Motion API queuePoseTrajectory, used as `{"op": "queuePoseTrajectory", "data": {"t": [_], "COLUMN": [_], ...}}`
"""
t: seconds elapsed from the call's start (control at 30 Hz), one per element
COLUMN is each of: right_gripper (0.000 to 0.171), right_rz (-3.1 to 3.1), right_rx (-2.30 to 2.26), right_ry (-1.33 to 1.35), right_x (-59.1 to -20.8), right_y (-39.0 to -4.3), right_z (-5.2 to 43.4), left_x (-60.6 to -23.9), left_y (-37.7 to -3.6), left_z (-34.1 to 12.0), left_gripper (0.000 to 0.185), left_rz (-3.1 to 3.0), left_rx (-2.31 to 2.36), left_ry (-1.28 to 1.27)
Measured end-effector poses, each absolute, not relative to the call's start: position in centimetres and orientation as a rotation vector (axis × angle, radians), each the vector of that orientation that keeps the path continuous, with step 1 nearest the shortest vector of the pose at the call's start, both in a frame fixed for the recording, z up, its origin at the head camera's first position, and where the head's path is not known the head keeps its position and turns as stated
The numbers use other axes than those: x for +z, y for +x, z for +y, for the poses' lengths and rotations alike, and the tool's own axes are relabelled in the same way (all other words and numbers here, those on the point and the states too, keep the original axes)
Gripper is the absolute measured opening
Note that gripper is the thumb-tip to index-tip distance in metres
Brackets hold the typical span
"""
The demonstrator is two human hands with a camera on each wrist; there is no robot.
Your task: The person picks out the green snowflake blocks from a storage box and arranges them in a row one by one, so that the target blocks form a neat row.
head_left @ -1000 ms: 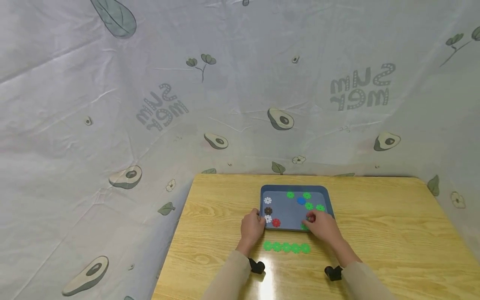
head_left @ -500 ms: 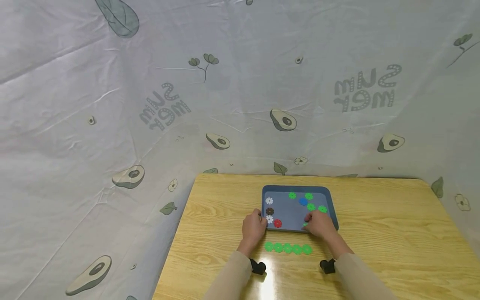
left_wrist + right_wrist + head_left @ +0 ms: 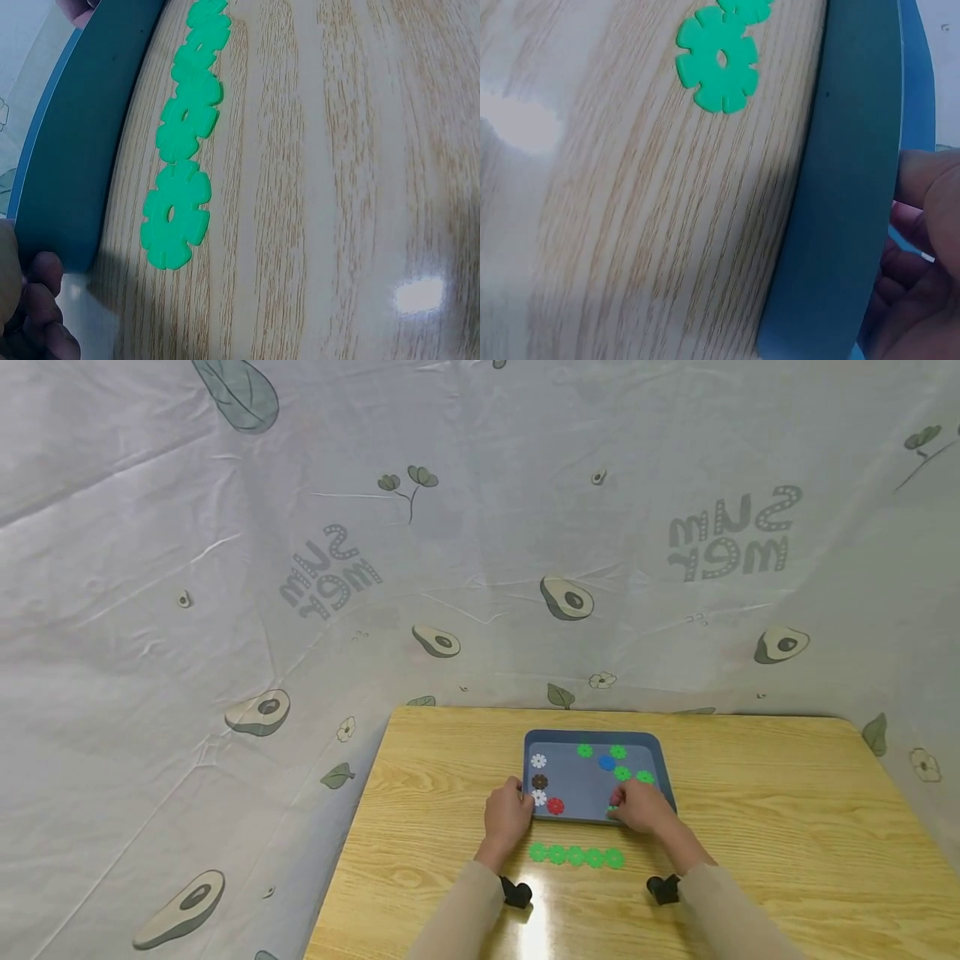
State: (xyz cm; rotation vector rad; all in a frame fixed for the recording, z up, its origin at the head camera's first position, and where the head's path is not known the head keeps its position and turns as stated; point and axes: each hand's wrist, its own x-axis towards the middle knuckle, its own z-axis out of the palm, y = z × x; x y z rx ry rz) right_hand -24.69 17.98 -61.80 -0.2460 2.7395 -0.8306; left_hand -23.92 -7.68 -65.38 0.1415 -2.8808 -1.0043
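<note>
Fingers of the right hand [image 3: 641, 810] curl down over the near right corner of the shallow blue plastic tray [image 3: 592, 737], tips bunched at a green flower-shaped plastic disc [image 3: 611, 811] lying just inside the rim; whether they already pinch it, cannot tell. Left hand [image 3: 508, 817] sits at the tray's near left corner, fingers loosely bent against the outer wall, holding nothing that shows.

Nearest the person: row of five green flower discs [image 3: 575, 857], linked edge to edge, flat on the pale wooden table [image 3: 787, 827], just in front of the tray. Wrist views show the row close beside the tray wall, not touching it.

Inside the tray, near to far: red disc [image 3: 555, 807] and white disc [image 3: 539, 797] by the left hand, brown disc [image 3: 539, 782], another white one, then a blue disc [image 3: 607, 763] with four green discs scattered round it toward the far right.

Handling, as a judgement: discs look thin, stiff, very light, slick on the tray floor. Best taken by the notched edge between thumb and forefinger, or slid to the wall and tipped up.

Room: low tray rim hems the fingers at the corner; open table lies to both sides and beyond; avocado-print cloth backdrop [image 3: 450, 568] stands well behind.
</note>
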Motion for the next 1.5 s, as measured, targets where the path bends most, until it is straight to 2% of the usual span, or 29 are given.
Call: {"op": "queuePoseTrajectory", "data": {"t": [0.13, 0.47, 0.83, 1.03, 1.5], "right_gripper": [0.012, 0.018, 0.024, 0.021, 0.012], "right_rz": [2.723, 2.797, 2.644, 2.677, 2.856], "right_rx": [-0.941, -1.299, -1.282, -1.241, -1.079], "right_ry": [-0.245, -0.250, -0.028, 0.011, -0.070], "right_x": [-61.2, -60.5, -63.5, -64.9, -65.2], "right_y": [-24.2, -20.7, -15.9, -15.2, -15.5], "right_z": [18.4, 20.2, 22.2, 22.0, 20.7], "left_x": [-65.9, -66.1, -65.8, -65.9, -65.8], "left_y": [-24.0, -23.8, -23.7, -23.7, -23.6], "left_z": [-7.7, -7.4, -7.4, -7.4, -7.4], "left_gripper": [0.008, 0.015, 0.014, 0.016, 0.018], "left_rz": [-2.877, -2.856, -2.871, -2.882, -2.893], "left_rx": [-0.985, -0.962, -0.984, -0.983, -1.008], "left_ry": [0.136, 0.106, 0.115, 0.118, 0.111]}}
